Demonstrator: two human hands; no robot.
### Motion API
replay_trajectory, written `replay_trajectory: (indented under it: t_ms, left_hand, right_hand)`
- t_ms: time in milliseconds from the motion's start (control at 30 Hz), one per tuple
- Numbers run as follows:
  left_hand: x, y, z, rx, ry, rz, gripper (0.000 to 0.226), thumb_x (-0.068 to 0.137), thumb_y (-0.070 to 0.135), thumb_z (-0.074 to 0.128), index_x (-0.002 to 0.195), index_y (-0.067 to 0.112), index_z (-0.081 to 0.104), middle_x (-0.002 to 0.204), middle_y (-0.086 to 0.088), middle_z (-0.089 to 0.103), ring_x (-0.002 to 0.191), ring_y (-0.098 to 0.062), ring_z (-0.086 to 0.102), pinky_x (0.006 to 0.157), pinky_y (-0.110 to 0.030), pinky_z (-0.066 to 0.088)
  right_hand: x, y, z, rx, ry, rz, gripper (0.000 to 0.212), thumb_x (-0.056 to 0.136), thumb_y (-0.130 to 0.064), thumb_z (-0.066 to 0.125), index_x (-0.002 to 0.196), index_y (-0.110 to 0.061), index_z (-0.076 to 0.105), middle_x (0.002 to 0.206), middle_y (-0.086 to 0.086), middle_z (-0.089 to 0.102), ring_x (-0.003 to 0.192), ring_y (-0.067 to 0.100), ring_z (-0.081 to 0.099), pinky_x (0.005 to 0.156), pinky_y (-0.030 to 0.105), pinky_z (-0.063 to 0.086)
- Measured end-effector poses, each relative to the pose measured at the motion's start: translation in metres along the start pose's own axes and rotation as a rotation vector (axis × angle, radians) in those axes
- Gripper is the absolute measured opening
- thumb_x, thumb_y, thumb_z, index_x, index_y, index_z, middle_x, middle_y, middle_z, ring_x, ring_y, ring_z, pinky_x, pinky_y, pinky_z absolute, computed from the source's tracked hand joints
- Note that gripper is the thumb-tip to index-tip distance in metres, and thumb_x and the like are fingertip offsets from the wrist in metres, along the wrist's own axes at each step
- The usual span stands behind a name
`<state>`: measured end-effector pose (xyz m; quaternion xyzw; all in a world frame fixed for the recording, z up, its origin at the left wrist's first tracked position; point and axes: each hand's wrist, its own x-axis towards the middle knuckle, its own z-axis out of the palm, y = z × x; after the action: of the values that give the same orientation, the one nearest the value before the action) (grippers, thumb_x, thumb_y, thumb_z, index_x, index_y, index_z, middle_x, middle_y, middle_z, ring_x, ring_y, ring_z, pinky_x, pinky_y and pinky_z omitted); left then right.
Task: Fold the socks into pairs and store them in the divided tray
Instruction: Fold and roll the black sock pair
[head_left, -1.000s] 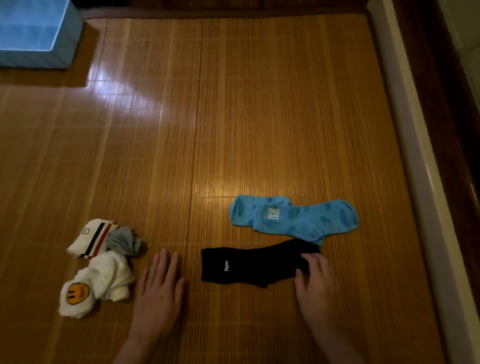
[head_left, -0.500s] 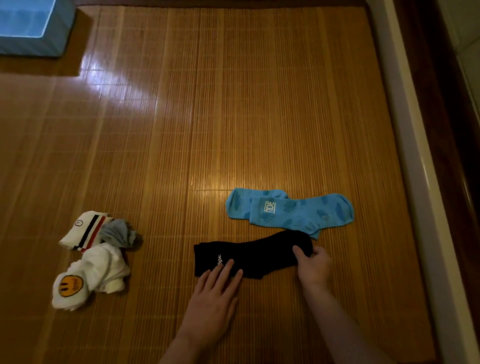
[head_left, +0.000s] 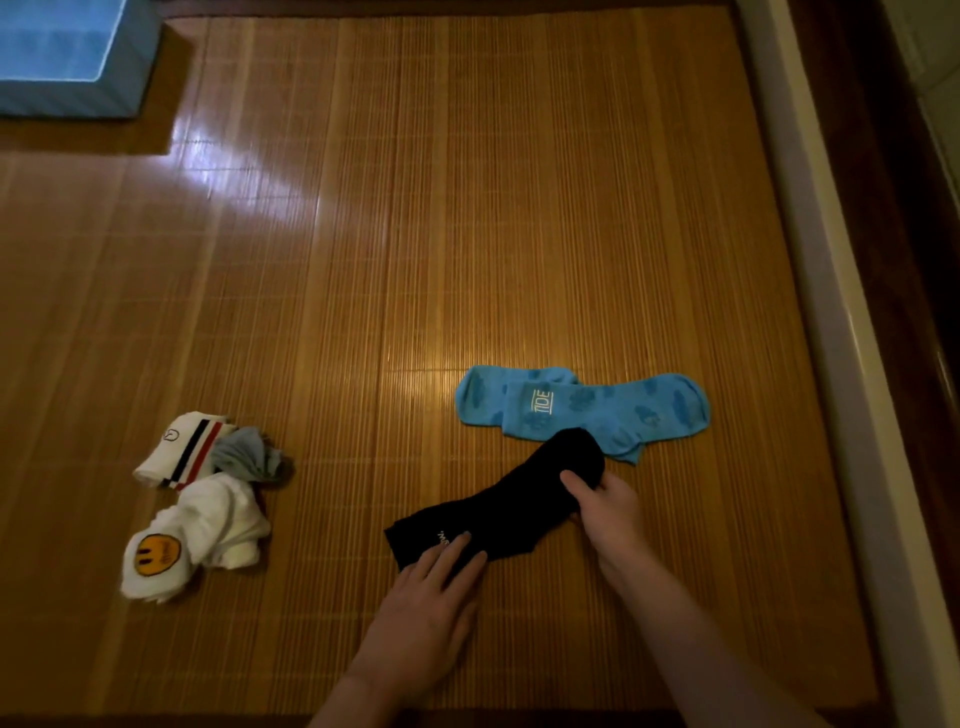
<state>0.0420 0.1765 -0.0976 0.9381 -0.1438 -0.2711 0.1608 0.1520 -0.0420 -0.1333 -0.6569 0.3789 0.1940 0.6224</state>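
Observation:
A black sock (head_left: 511, 504) lies slanted on the bamboo mat, its toe end raised over the edge of the blue patterned socks (head_left: 587, 408). My right hand (head_left: 605, 506) grips the black sock's toe end. My left hand (head_left: 431, 597) presses flat with straight fingers on its cuff end. To the left lies a heap: a white sock with a smiley face (head_left: 192, 535), a white sock with red and dark stripes (head_left: 179, 449) and a grey sock (head_left: 249, 454). The light blue tray (head_left: 67, 57) stands at the far left corner.
The bamboo mat (head_left: 415, 234) covers the whole surface. A pale raised edge (head_left: 831, 312) runs along the right side, with dark wood beyond it.
My left hand moved right from the bare mat onto the black sock's cuff. My right hand took hold of the toe end and swung it up toward the blue socks.

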Motion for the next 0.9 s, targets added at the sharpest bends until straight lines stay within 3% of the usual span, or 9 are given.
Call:
replay_trajectory:
  t_ms: [67,100,233,367,500,567,633,767,900]
  left_hand:
    - [-0.001,-0.003,0.006,-0.134,-0.027,-0.013,0.058,0.107,0.044,0.036,0.161,0.034,0.017,0.169,0.013,0.001,0.154,-0.008,0.011,0.119,-0.022,0.004]
    - [-0.001,-0.003,0.009,-0.148,-0.018,-0.015,0.058,0.108,0.044,0.032,0.162,0.036,0.011,0.169,0.015,-0.004,0.153,-0.006,0.007,0.118,-0.020,0.001]
    - [0.012,0.006,0.012,-0.077,0.028,-0.009,0.056,0.108,0.045,0.029,0.161,0.037,0.012,0.166,0.009,0.019,0.150,-0.011,0.025,0.123,-0.030,0.018]
    - [0.032,0.015,0.006,-0.240,0.182,-0.126,0.061,0.103,0.038,0.049,0.157,0.031,0.022,0.157,0.008,0.029,0.140,-0.009,0.036,0.120,-0.035,0.035]
    - [0.054,0.007,-0.020,-0.591,0.241,-0.195,0.101,0.088,0.037,0.076,0.162,0.031,0.008,0.166,0.013,0.011,0.152,-0.006,0.010,0.123,-0.034,0.016]
    - [0.061,0.006,-0.039,-0.830,0.136,-0.163,0.094,0.086,0.030,0.079,0.158,0.040,0.019,0.156,0.015,0.036,0.146,-0.006,0.031,0.119,-0.034,0.031]
    - [0.064,0.008,-0.056,-0.851,0.093,-0.113,0.068,0.090,0.024,0.075,0.143,0.048,0.040,0.136,0.020,0.055,0.132,-0.003,0.051,0.110,-0.033,0.047]
    - [0.064,0.014,-0.085,-0.830,0.260,-0.013,0.042,0.090,0.020,0.074,0.128,0.031,0.061,0.125,0.019,0.065,0.123,0.004,0.056,0.104,-0.018,0.045]
    - [0.056,0.021,-0.100,-0.825,0.420,0.114,0.048,0.089,0.017,0.075,0.133,0.027,0.060,0.134,0.021,0.061,0.131,0.000,0.053,0.109,-0.015,0.040]
  right_hand:
    - [-0.001,-0.002,-0.001,0.000,0.074,-0.049,0.022,0.093,-0.017,0.069,0.110,-0.030,0.064,0.100,-0.014,0.068,0.092,0.003,0.064,0.074,0.021,0.051]
    - [-0.002,-0.003,-0.001,-0.003,0.099,-0.068,0.024,0.094,-0.017,0.068,0.113,-0.029,0.062,0.101,-0.015,0.067,0.092,0.000,0.062,0.071,0.019,0.049]
    - [-0.010,-0.006,0.000,-0.062,0.044,-0.128,0.026,0.095,-0.019,0.067,0.119,-0.028,0.062,0.101,-0.019,0.067,0.094,-0.003,0.063,0.073,0.018,0.053]
    - [-0.022,-0.014,0.000,-0.054,-0.092,-0.148,0.025,0.097,-0.018,0.064,0.120,-0.029,0.065,0.106,-0.015,0.072,0.098,0.004,0.070,0.082,0.024,0.059]
    - [-0.038,-0.036,-0.004,-0.096,-0.307,-0.234,0.026,0.095,-0.015,0.066,0.117,-0.029,0.066,0.107,-0.014,0.076,0.101,0.001,0.071,0.074,0.015,0.056]
    - [-0.047,-0.052,-0.006,-0.130,-0.384,-0.281,0.024,0.095,-0.015,0.066,0.113,-0.031,0.066,0.107,-0.016,0.076,0.102,0.002,0.071,0.075,0.014,0.055]
    - [-0.057,-0.073,-0.008,-0.141,-0.407,-0.329,0.024,0.095,-0.013,0.066,0.114,-0.029,0.066,0.104,-0.018,0.076,0.102,0.001,0.070,0.076,0.014,0.055]
    - [-0.084,-0.121,-0.018,-0.180,-0.436,-0.522,0.026,0.096,-0.016,0.065,0.115,-0.034,0.065,0.108,-0.020,0.074,0.104,-0.001,0.069,0.079,0.014,0.055]
    - [-0.122,-0.143,-0.036,-0.275,-0.411,-0.816,0.024,0.095,-0.029,0.065,0.118,-0.038,0.064,0.108,-0.019,0.072,0.101,0.002,0.069,0.079,0.014,0.055]
